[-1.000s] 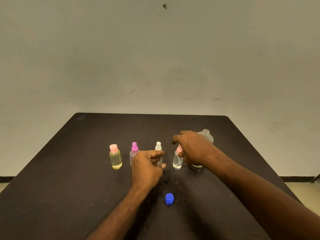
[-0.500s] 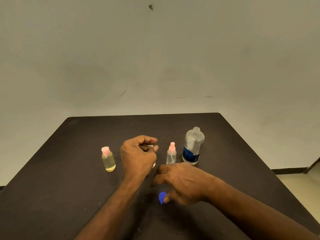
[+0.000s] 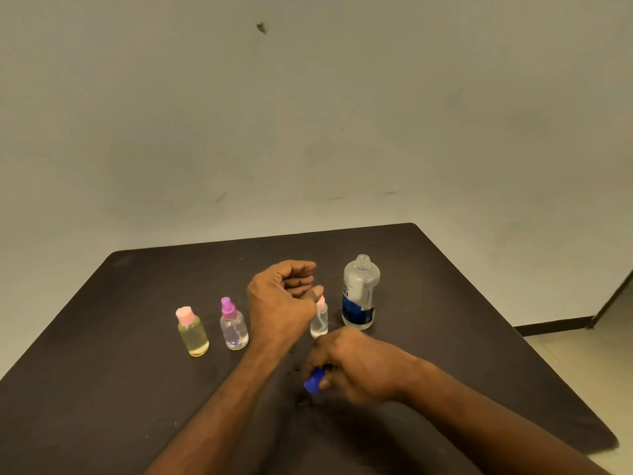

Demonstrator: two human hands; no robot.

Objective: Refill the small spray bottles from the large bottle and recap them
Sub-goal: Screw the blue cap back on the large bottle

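Looking down from the head camera, one dark bench (image 3: 137, 337) carries one large bottle (image 3: 359, 293) and three small bottles in plain sight. The large bottle stands upright at the right end of the row, its neck uncapped, clear above and blue-labelled below. At the left end stands a yellowish bottle (image 3: 193, 332) with a pale pink cap. Just beside it, to its right, is a clear spray bottle with a purple top (image 3: 233, 325). A third, a clear spray bottle with a pink top (image 3: 319, 318), stands just left of the large bottle. All three are capped and upright. The left hand (image 3: 281, 296) is raised between the purple-topped and pink-topped bottles, its fingers curled into the palm; whether it holds anything I cannot tell, and anything behind it is hidden. The right hand (image 3: 356, 365) lies low over the bench, nearer the camera than the row, pinching one blue cap (image 3: 314, 382) at its fingertips, the cap tilted and close to the surface
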